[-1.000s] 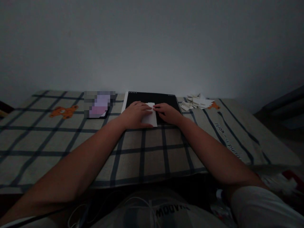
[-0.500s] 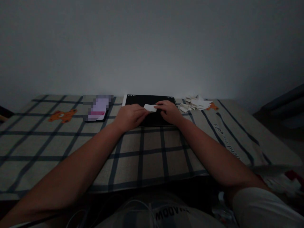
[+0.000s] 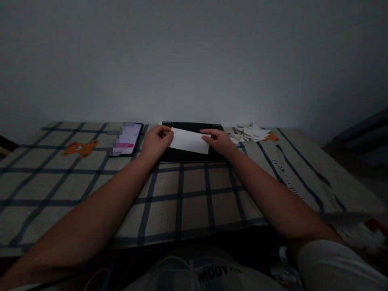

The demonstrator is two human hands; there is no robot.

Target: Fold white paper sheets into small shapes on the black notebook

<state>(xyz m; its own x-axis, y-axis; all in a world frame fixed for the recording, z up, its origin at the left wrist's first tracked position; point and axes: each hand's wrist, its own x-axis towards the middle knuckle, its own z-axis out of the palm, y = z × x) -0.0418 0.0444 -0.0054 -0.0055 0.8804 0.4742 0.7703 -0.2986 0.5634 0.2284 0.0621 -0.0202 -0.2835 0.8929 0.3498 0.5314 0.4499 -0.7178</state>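
Both grips pinch paper strip (image 3: 190,141) | left hand (image 3: 155,141) | right hand (image 3: 218,141)

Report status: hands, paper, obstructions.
Left hand and right hand pinch the white paper strip ends over the black pad. Nothing in the way.

Phone (image 3: 125,139) screen blurred; black mat (image 3: 194,153) partly hidden under paper (image 3: 189,140).

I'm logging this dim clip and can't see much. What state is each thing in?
Paper strip: unfolded, held at both ends over the black board.
Left hand: gripping the strip's left end.
Right hand: gripping its right end.
Phone: screen lit.
Paper scraps: heaped loosely.
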